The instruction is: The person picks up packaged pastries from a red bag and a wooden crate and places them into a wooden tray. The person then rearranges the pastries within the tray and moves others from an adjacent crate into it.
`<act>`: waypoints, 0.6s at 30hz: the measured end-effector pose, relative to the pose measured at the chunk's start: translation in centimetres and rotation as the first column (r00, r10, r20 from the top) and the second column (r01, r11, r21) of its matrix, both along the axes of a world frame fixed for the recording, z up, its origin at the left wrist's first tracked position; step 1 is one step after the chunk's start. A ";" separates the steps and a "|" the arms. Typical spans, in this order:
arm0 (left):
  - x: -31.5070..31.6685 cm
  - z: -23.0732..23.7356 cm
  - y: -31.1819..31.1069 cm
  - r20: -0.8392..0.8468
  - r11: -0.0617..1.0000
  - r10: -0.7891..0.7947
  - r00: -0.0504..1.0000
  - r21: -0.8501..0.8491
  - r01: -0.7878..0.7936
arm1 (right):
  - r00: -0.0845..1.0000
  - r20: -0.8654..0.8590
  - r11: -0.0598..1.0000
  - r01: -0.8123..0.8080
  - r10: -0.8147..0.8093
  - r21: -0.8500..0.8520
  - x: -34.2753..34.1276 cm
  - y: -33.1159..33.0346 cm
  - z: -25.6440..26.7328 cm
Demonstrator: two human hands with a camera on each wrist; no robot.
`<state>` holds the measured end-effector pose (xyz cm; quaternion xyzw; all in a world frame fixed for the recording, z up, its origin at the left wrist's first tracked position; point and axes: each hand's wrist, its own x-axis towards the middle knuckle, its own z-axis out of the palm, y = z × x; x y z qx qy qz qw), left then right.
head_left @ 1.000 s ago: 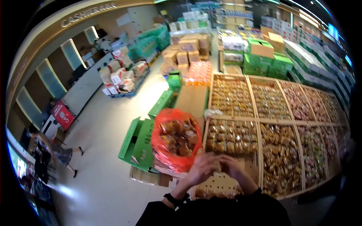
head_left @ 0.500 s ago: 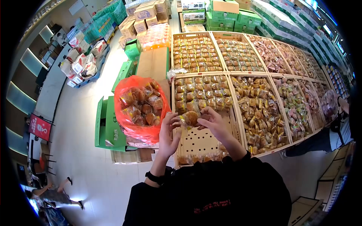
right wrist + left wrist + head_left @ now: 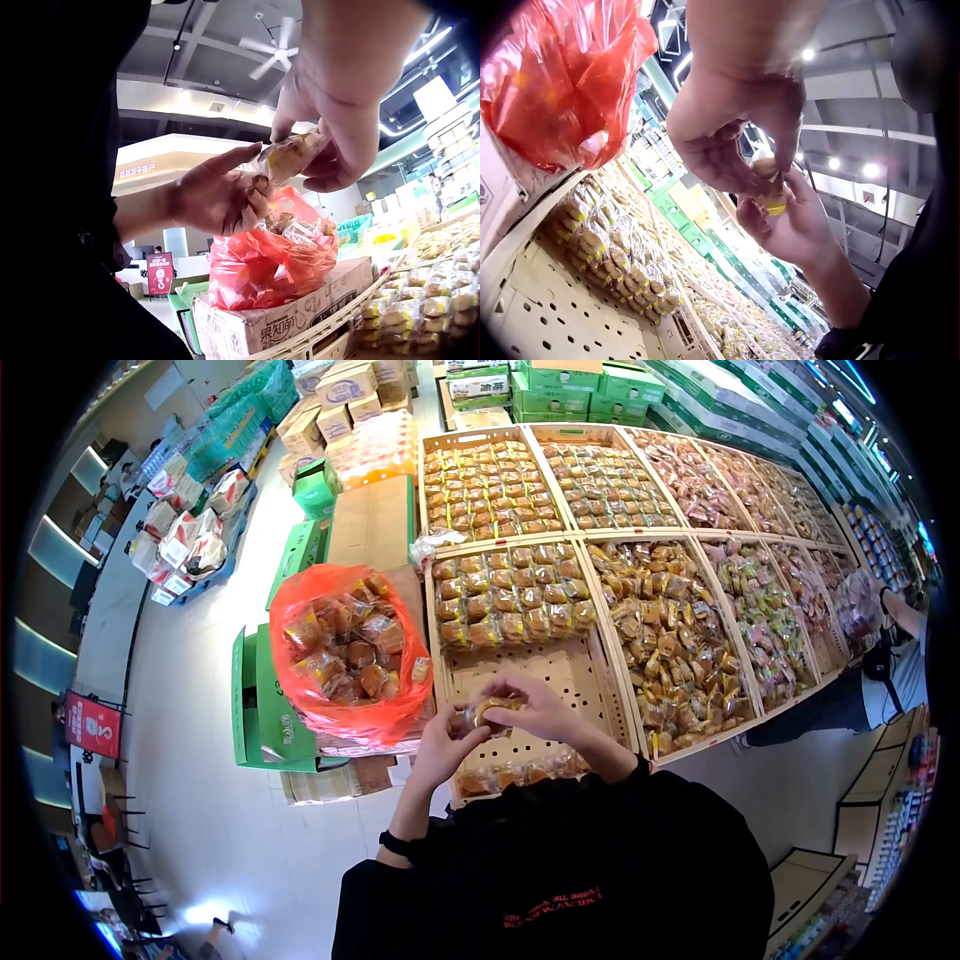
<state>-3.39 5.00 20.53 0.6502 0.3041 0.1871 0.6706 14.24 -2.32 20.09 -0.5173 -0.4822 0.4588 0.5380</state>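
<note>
Both hands hold one small bun in clear wrapping (image 3: 494, 710) with a yellow printed patch, over a perforated wooden crate (image 3: 535, 660). My right hand (image 3: 540, 712) grips it from above and the right, its fingers bent over the bun. From the left and below, my left hand (image 3: 442, 750) pinches its near side with thumb and fingers. In the right wrist view the wrapped bun (image 3: 289, 157) shows between both hands' fingertips. To the left of the hands, a red plastic bag (image 3: 385, 732) stands open with several wrapped buns (image 3: 345, 645) inside.
Rows of wrapped buns (image 3: 510, 595) fill the crate's far part; more lie at its near edge. Other crates of packaged pastries (image 3: 665, 630) stretch right. The bag rests on a printed carton (image 3: 315, 300) beside green boxes (image 3: 280, 725). Another person (image 3: 880, 680) stands at the far right.
The head view has swung down and right. The hands have come closer together and nearer the body, and the right fingers now cover more of the bun. The red bag stays in place.
</note>
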 end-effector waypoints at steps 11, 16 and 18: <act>0.1 -3.6 1.0 -0.057 0.993 0.009 0.998 -0.115 -0.016 | 0.954 -0.293 0.976 -0.114 0.057 -0.184 0.4 0.5 -4.2; -1.0 -3.9 2.0 -0.077 0.986 0.164 0.984 0.042 -0.161 | 0.713 -0.632 0.879 -0.047 -0.303 -0.474 1.6 2.9 -9.4; -2.1 -3.6 2.9 -0.074 0.991 0.134 0.988 -0.005 -0.135 | 0.763 -0.566 0.883 0.013 -0.312 -0.469 2.4 4.9 -13.5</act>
